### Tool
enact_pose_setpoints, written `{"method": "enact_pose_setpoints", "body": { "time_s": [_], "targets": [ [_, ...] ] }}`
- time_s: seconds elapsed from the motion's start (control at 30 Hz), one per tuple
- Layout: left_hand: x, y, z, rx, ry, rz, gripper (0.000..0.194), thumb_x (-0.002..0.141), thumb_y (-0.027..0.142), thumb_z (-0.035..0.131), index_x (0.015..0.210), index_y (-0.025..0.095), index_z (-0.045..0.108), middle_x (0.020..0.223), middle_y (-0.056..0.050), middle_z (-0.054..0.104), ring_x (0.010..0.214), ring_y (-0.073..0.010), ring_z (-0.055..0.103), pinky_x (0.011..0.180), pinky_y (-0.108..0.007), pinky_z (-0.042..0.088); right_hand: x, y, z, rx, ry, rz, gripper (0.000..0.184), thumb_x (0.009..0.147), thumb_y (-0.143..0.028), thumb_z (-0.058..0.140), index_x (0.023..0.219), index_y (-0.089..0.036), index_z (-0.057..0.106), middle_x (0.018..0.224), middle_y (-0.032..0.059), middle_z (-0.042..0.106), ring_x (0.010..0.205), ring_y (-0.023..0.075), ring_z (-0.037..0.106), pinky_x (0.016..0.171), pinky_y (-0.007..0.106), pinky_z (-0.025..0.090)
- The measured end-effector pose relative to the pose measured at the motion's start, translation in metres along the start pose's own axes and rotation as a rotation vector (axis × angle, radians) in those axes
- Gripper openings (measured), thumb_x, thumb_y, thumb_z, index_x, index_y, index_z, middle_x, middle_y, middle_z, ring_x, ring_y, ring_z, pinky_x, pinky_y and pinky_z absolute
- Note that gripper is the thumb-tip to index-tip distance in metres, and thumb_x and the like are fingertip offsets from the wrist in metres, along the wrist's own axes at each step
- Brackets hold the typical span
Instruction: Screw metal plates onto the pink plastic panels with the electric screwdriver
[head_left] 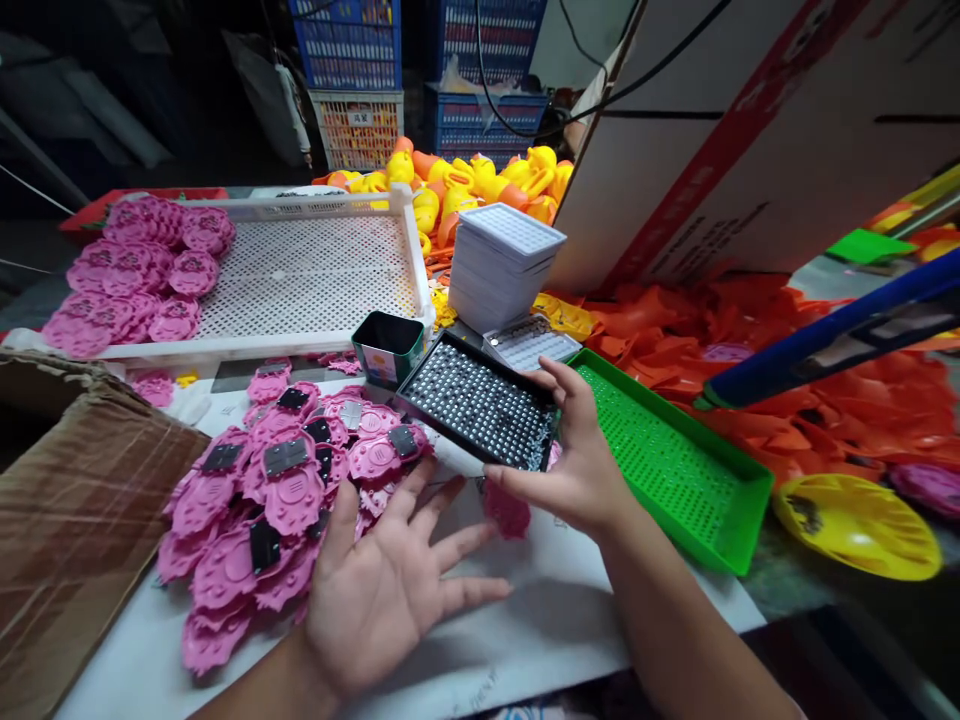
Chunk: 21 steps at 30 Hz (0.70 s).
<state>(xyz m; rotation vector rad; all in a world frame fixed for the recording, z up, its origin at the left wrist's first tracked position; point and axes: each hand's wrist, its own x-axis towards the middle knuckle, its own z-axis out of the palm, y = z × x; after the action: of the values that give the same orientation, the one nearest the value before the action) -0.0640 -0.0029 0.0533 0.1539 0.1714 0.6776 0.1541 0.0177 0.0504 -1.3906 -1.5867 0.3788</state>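
Note:
My right hand [581,460] grips the right end of a shallow black tray [480,395], thumb along its near edge. Rows of small shiny pieces fill the tray, which is tilted. My left hand [394,575] is palm up with its fingers spread and nothing in it. Beside it on the left lies a heap of pink plastic parts [296,500], several bearing black square covers [285,455]. Below the black tray, one more pink part [507,508] rests on the white table surface [555,610], partly hidden by my right hand.
A green tray [675,450] stands at right, before orange parts [810,400] and a yellow dish [855,525]. Behind are a dark cup [388,345], stacked white trays [502,265] and a white crate [300,270] holding pink parts. Cardboard [82,530] borders the left; a blue pole [840,330] juts in.

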Motion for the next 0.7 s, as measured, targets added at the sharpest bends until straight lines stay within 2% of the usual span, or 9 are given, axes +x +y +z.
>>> {"method": "enact_pose_setpoints", "body": {
  "time_s": [0.1, 0.23, 0.33, 0.43, 0.53, 0.6, 0.63, 0.7],
  "targets": [
    [0.0, 0.0, -0.001, -0.013, 0.077, 0.01, 0.075, 0.086, 0.076, 0.023, 0.134, 0.027, 0.053, 0.139, -0.009, 0.052, 0.125, -0.0387, 0.047, 0.097, -0.06, 0.039, 0.003, 0.006, -0.003, -0.022, -0.003, -0.046, 0.097, 0.057, -0.039, 0.082, 0.139, -0.032, 0.029, 0.129, 0.0109, 0.048, 0.122, 0.03, 0.049, 0.107, 0.055, 0.036],
    [-0.001, 0.002, -0.002, 0.009, 0.09, 0.04, 0.072, 0.09, 0.071, 0.022, 0.119, 0.021, 0.064, 0.132, -0.013, 0.059, 0.125, -0.0367, 0.049, 0.1, -0.056, 0.038, 0.004, 0.009, -0.011, 0.245, -0.255, -0.126, 0.104, 0.057, -0.032, 0.084, 0.141, -0.037, 0.023, 0.133, 0.009, 0.048, 0.127, 0.029, 0.048, 0.107, 0.052, 0.037],
    [-0.001, 0.004, -0.001, 0.061, 0.063, -0.023, 0.075, 0.092, 0.068, 0.018, 0.126, 0.016, 0.06, 0.129, -0.017, 0.062, 0.124, -0.0356, 0.052, 0.097, -0.055, 0.041, 0.003, 0.008, -0.017, 0.388, -0.436, -0.171, 0.104, 0.056, -0.031, 0.084, 0.141, -0.039, 0.024, 0.137, 0.0081, 0.045, 0.13, 0.0294, 0.045, 0.108, 0.05, 0.037],
    [0.001, 0.003, -0.009, 0.092, -0.035, -0.224, 0.073, 0.093, 0.065, 0.019, 0.133, 0.015, 0.054, 0.128, -0.017, 0.062, 0.114, -0.033, 0.059, 0.087, -0.05, 0.047, 0.002, 0.002, -0.019, 0.429, -0.578, -0.26, 0.102, 0.054, -0.033, 0.084, 0.139, -0.038, 0.029, 0.134, 0.0065, 0.046, 0.128, 0.0286, 0.046, 0.11, 0.05, 0.035],
    [0.001, -0.002, -0.03, 0.118, -0.171, -0.614, 0.067, 0.091, 0.059, 0.03, 0.129, 0.011, 0.058, 0.108, -0.014, 0.07, 0.085, -0.024, 0.068, 0.078, -0.037, 0.047, 0.002, -0.004, -0.019, 0.394, -0.699, -0.346, 0.104, 0.05, -0.033, 0.086, 0.138, -0.035, 0.032, 0.13, 0.0059, 0.049, 0.124, 0.0266, 0.046, 0.111, 0.048, 0.033],
    [0.0, -0.005, -0.044, 0.163, -0.197, -0.81, 0.067, 0.089, 0.056, 0.035, 0.132, 0.009, 0.055, 0.098, -0.013, 0.071, 0.073, -0.0221, 0.066, 0.073, -0.035, 0.045, 0.003, -0.007, -0.018, 0.389, -0.745, -0.393, 0.105, 0.049, -0.03, 0.086, 0.139, -0.034, 0.031, 0.13, 0.0061, 0.049, 0.124, 0.025, 0.045, 0.11, 0.045, 0.035],
    [-0.001, -0.005, -0.048, 0.167, -0.196, -0.847, 0.069, 0.088, 0.057, 0.036, 0.133, 0.008, 0.053, 0.094, -0.012, 0.071, 0.071, -0.0221, 0.065, 0.073, -0.035, 0.045, 0.003, -0.009, -0.017, 0.392, -0.758, -0.41, 0.106, 0.05, -0.029, 0.087, 0.14, -0.033, 0.031, 0.13, 0.0062, 0.049, 0.124, 0.0242, 0.045, 0.11, 0.044, 0.036],
    [-0.001, -0.004, -0.046, 0.16, -0.182, -0.819, 0.075, 0.086, 0.06, 0.035, 0.136, 0.007, 0.05, 0.092, -0.011, 0.071, 0.073, -0.0232, 0.064, 0.077, -0.037, 0.044, 0.003, -0.011, -0.017, 0.387, -0.771, -0.434, 0.107, 0.052, -0.03, 0.087, 0.142, -0.032, 0.029, 0.131, 0.0066, 0.049, 0.125, 0.0232, 0.045, 0.11, 0.042, 0.036]
  ]
}}
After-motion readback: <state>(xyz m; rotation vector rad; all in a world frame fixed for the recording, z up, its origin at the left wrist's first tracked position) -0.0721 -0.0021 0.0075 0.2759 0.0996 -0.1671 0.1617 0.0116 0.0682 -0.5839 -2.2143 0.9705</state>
